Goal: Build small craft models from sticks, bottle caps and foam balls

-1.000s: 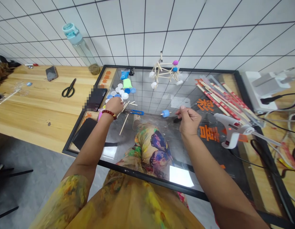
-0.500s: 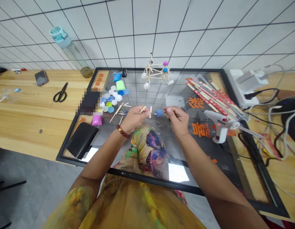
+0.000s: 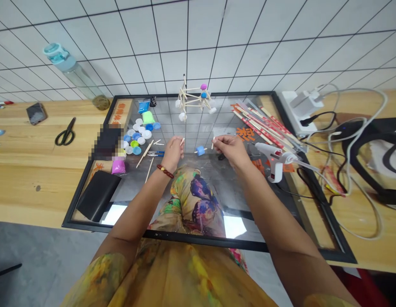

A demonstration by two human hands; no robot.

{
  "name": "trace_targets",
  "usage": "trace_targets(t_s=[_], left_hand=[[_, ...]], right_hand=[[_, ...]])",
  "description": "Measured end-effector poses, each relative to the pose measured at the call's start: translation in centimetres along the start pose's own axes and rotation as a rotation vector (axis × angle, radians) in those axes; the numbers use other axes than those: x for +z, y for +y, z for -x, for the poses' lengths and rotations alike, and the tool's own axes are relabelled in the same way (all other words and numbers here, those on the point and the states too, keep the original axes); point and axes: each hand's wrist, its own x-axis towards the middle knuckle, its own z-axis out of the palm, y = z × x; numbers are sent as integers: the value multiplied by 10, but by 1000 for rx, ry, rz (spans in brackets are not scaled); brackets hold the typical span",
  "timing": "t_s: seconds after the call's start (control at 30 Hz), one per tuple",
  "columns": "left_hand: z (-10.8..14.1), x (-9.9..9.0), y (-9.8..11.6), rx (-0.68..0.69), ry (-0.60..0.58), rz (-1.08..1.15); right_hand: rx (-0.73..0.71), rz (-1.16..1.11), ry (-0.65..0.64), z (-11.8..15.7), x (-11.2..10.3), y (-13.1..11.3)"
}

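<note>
Over the glass sheet (image 3: 214,187), my left hand (image 3: 173,154) is closed, with a short wooden stick (image 3: 182,141) poking out from its fingers. My right hand (image 3: 231,149) pinches a second short wooden stick (image 3: 213,143) between thumb and fingertips. Between the hands, and apart from both, a small blue cylinder (image 3: 200,150) with a stick end showing rests on the glass. Blue-handled pliers (image 3: 157,153) and loose stick pieces (image 3: 144,154) lie left of my left hand. Farther back stands a stick frame (image 3: 194,100) with white caps and pink and blue blobs.
Bottle caps (image 3: 147,134) and a pink clay packet (image 3: 118,165) lie left. At right are a white glue gun (image 3: 275,161), packaged chopsticks (image 3: 265,125), a power strip (image 3: 302,117) and tangled cables. Scissors (image 3: 65,134) and a tall bottle (image 3: 79,79) stand farther left.
The blue cylinder, at my right fingers before, now rests on the glass. My right hand now pinches a short stick. The hands have moved apart, and the view has swung right.
</note>
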Motion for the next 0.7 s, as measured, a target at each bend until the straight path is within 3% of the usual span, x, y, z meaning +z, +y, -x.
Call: trace_targets(t_s=[0.17,0.3,0.4,0.5,0.7], left_hand=[[-16,-8,-9,126,70,-334],[-18,-2,-14,371,10,-638],[-14,9,-15,523,-107,-773],[-10,18,-15,563,-189,-936],[-8,16,-22,630,-206,-1066]], right_hand=[[45,92,-57,-13,-1,12],[8,52,-32,-11,2,18],[-59,21,32,-6,3,22],[-108,15,59,-2,4,25],[-103,-52,3,1,6,24]])
